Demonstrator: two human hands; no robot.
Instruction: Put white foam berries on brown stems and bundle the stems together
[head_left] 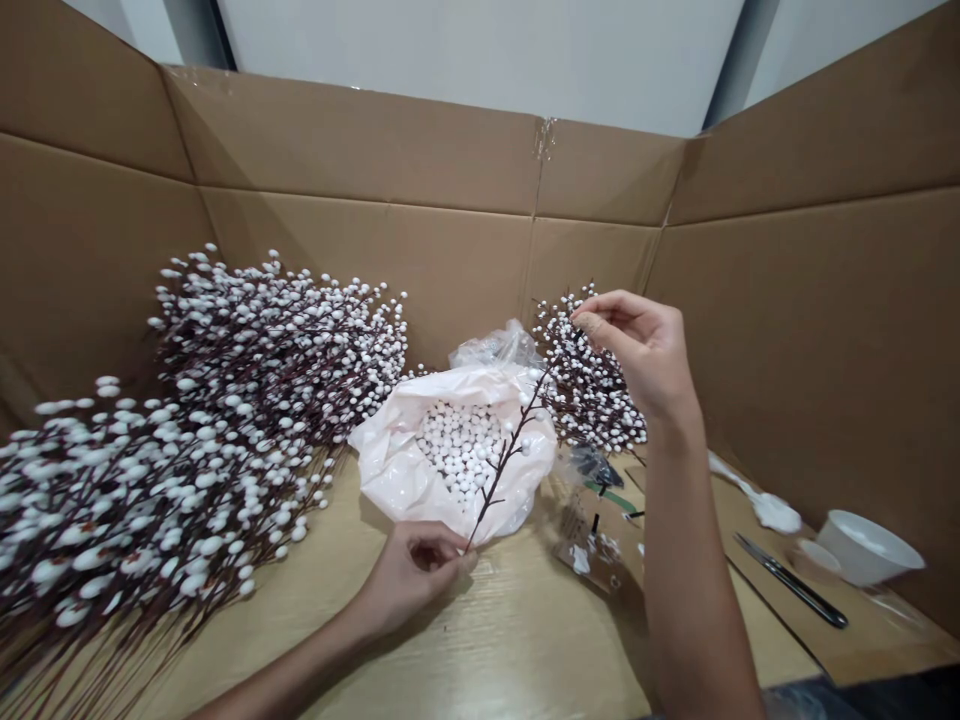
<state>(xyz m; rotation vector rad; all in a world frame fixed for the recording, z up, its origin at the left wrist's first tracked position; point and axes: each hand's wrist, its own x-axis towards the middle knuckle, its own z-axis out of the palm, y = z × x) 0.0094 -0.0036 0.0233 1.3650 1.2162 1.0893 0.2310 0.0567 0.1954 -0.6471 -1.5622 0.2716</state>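
A thin dark brown artificial twig [504, 455] with short bare side shoots slants up over a white plastic bag [390, 440]. My left hand [424, 575] pinches its lower end between thumb and fingertips. Close to the twig's upper end is my right hand [637, 345], raised, with thumb and forefinger pressed together. Something small and dark shows at those fingertips; whether it is the twig's tip or another piece, I cannot tell. In the open bag lies a heap of loose white foam berries [461, 445].
Bundles of white-berried stems lie at left [150, 490] and back left [285, 350]; a smaller bundle [585, 380] stands behind my right hand. At right are a black-handled craft knife [795, 585], a white tub [870, 548] and a white-smeared spoon [772, 510]. Cardboard walls [375, 140] enclose the table.
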